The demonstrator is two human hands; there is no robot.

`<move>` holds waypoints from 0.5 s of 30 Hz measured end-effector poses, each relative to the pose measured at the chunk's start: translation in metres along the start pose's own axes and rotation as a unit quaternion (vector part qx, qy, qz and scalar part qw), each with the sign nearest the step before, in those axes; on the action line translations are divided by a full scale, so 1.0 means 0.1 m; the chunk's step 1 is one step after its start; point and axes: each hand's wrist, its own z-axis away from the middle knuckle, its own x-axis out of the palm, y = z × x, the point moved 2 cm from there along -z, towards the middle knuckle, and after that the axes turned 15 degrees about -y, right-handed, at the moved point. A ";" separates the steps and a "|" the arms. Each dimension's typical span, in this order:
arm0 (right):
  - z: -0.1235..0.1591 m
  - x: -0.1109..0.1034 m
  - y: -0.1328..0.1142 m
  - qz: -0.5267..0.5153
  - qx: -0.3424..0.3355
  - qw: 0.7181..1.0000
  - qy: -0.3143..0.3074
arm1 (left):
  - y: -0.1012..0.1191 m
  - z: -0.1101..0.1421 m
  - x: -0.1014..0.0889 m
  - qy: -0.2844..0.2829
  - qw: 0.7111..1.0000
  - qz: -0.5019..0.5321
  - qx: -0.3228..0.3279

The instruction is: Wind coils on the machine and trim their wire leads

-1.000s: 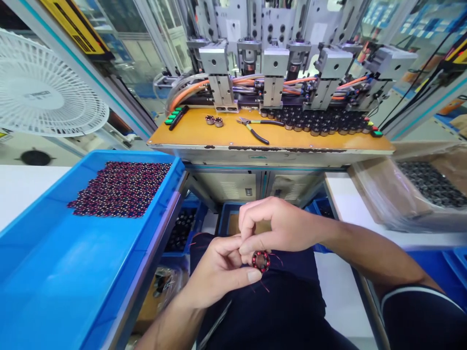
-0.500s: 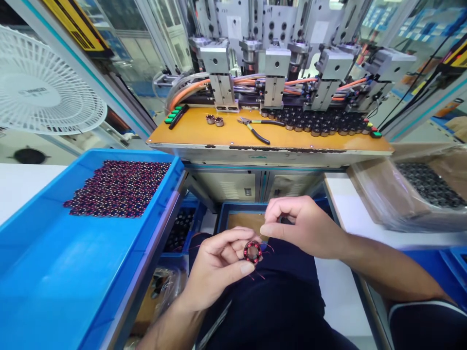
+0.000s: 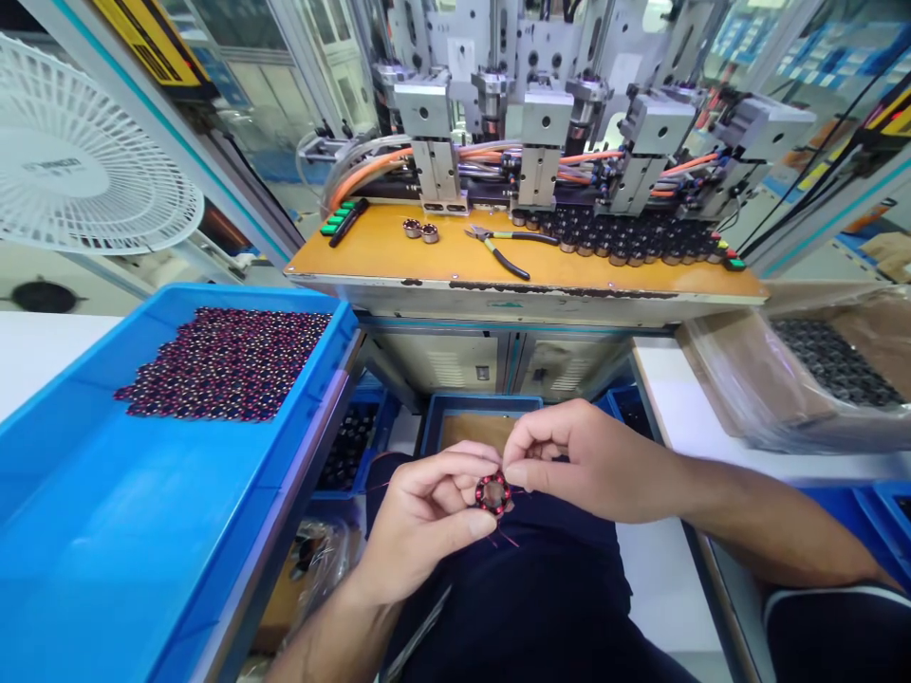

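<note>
My left hand [image 3: 434, 507] grips a small round motor stator [image 3: 492, 494] between thumb and fingers, above my lap. Red windings ring its dark core, and thin loose wires stick out from its edge. At the stator's upper right edge, my right hand [image 3: 569, 460] is closed in a pinch of thumb and forefinger. The pinch seems to be on one of the thin wires, but the fingertips hide most of it.
A blue tray [image 3: 342, 318] on the left holds many stators. Pliers [image 3: 502, 251], two loose stators [image 3: 420, 230] and rows of dark parts [image 3: 626, 237] lie on the orange machine table [image 3: 370, 256]. To the right stands a plastic-lined carton [image 3: 740, 379]; a white fan [image 3: 92, 152] is at left.
My right hand has come down and left, from apart above the stator to its upper edge, with the fingertips pinched together there. My left hand keeps holding the stator in nearly the same place.
</note>
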 end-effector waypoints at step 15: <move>0.05 0.09 -0.05 0.052 -0.055 0.997 0.021 | 0.03 -0.05 -0.02 -0.016 0.999 0.022 0.045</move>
